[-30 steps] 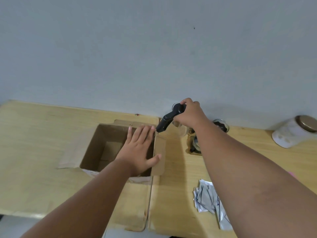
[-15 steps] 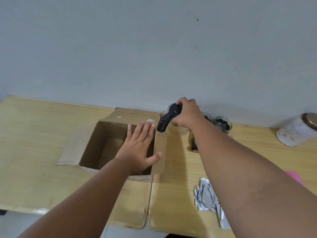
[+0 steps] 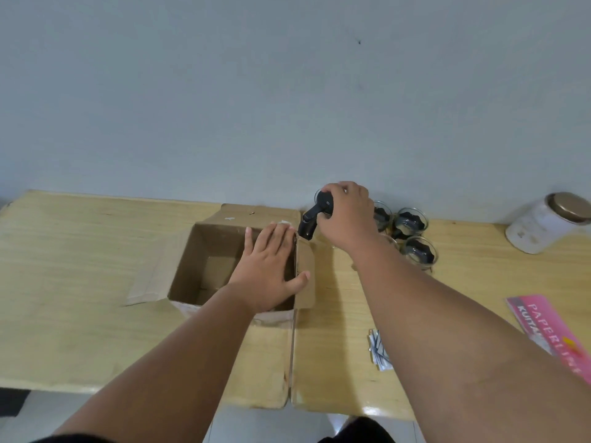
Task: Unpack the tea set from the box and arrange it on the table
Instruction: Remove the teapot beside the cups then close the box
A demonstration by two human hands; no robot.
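Against the wall at the back of the wooden table (image 3: 80, 282), your right hand (image 3: 347, 212) is wrapped around the black handle (image 3: 311, 220) of a glass teapot, fingers curled shut on it; the teapot's clear body is almost wholly hidden behind your hand, so only a sliver of rim shows, and you cannot tell whether it rests on the table or hangs just above it. Just to the right of that hand stand the glass cups (image 3: 412, 231), clustered close together near the wall, each with a dark piece showing inside. Your left hand (image 3: 268, 266) lies flat with its fingers spread and apart, palm down over the right side of the open cardboard box (image 3: 198, 260), the thumb touching the box's right flap; it grips nothing. The box sits left of the teapot with its flaps folded outward, and the part of its inside that shows holds only bare cardboard. Near the table's front edge, beside your right forearm, lie some small silvery sachets (image 3: 379, 350). A pink printed booklet (image 3: 543, 324) lies at the right edge, and a white jar (image 3: 537, 228) with a brown lid sits in the far right corner, tilted toward the wall.
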